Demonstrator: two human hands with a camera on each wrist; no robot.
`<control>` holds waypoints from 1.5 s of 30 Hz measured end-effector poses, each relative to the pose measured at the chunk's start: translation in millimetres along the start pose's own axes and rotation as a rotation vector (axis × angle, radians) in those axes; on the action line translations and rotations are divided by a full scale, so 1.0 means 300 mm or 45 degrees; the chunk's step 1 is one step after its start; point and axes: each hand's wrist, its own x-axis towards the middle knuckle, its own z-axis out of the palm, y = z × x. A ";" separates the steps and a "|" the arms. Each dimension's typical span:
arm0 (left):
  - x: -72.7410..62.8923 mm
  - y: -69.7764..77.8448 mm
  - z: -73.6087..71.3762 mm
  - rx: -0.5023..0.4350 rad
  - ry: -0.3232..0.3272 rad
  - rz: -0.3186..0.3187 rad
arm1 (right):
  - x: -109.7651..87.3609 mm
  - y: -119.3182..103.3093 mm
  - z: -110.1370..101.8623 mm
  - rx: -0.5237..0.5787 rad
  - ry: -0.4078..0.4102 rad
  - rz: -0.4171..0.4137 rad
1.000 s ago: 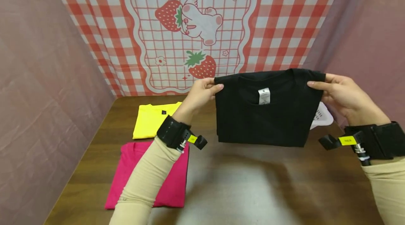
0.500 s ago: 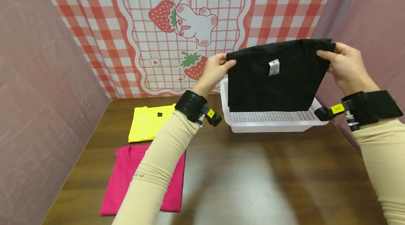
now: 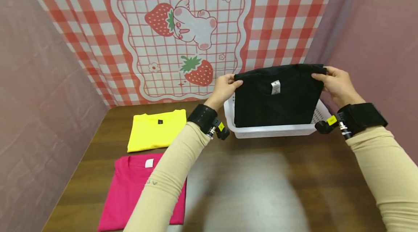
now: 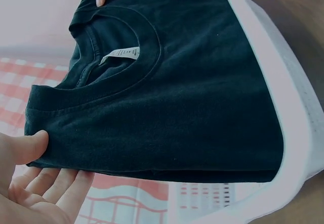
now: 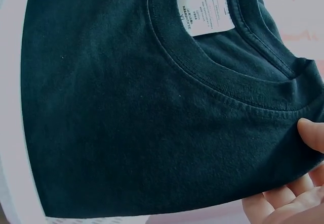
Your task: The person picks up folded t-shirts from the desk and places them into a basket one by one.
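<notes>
A folded black T-shirt (image 3: 275, 105) with a white neck label hangs upright between both hands. My left hand (image 3: 224, 88) pinches its top left corner, thumb in front and fingers behind. At the other top corner my right hand (image 3: 339, 85) pinches the cloth the same way. The shirt's lower edge is down inside a white plastic basket (image 3: 274, 131), hidden behind the front rim. In the left wrist view the basket's rim (image 4: 276, 87) crosses in front of the shirt's bottom. The right wrist view shows the neckband and printed label (image 5: 206, 14) close up.
On the left of the wooden table (image 3: 248, 181) lie a folded yellow T-shirt (image 3: 153, 132) and, nearer, a folded pink T-shirt (image 3: 130, 188), partly under the left forearm. A strawberry-print checked cloth (image 3: 183, 36) hangs behind the table. Pink curtains (image 3: 375, 43) flank both sides.
Both hands carried the black T-shirt up and back over the basket, then lowered it so its bottom edge sits inside. The basket, mostly hidden before, came into view. Yellow and pink shirts stayed put.
</notes>
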 end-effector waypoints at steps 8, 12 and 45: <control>-0.004 -0.037 0.021 0.082 -0.023 -0.046 | -0.002 0.047 0.003 -0.053 -0.052 0.054; 0.000 -0.059 0.031 0.064 -0.007 -0.057 | -0.002 0.073 0.009 -0.074 -0.051 0.079; 0.016 -0.181 0.094 0.235 0.065 -0.029 | 0.014 0.207 0.073 -0.519 0.127 0.052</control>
